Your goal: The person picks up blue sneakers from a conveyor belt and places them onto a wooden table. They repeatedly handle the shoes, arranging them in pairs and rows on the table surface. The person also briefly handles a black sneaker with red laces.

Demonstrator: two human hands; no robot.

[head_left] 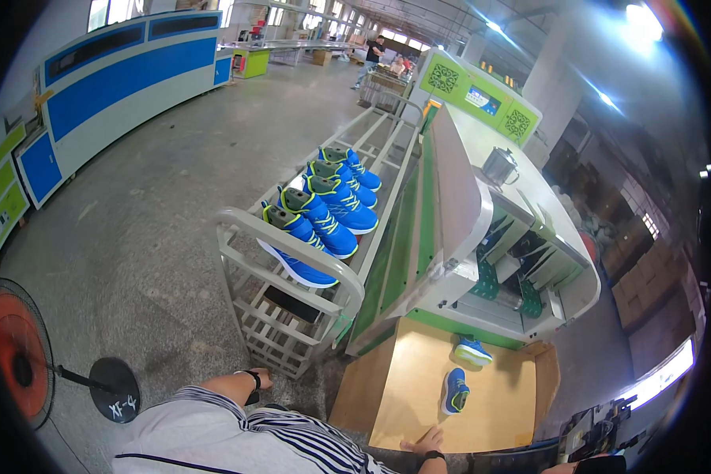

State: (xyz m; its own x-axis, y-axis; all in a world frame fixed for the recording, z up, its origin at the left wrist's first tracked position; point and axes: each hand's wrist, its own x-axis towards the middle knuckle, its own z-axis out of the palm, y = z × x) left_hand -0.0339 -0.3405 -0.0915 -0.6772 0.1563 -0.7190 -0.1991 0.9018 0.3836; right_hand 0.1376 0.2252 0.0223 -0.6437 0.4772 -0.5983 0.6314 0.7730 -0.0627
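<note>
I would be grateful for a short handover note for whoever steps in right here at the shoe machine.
Left hand: empty, low beside the metal rack.
Right hand: empty, flat on the near edge of the wooden tray.
Two blue shoes lie on the tray at the machine outlet.
Five blue shoes on rack top.
Done: rack partly loaded.
Left: probably the two tray shoes.

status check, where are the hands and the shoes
Left hand low by the metal rack, empty as far as seen. Right hand flat on wooden tray edge. Nearest blue shoe untouched.
</note>
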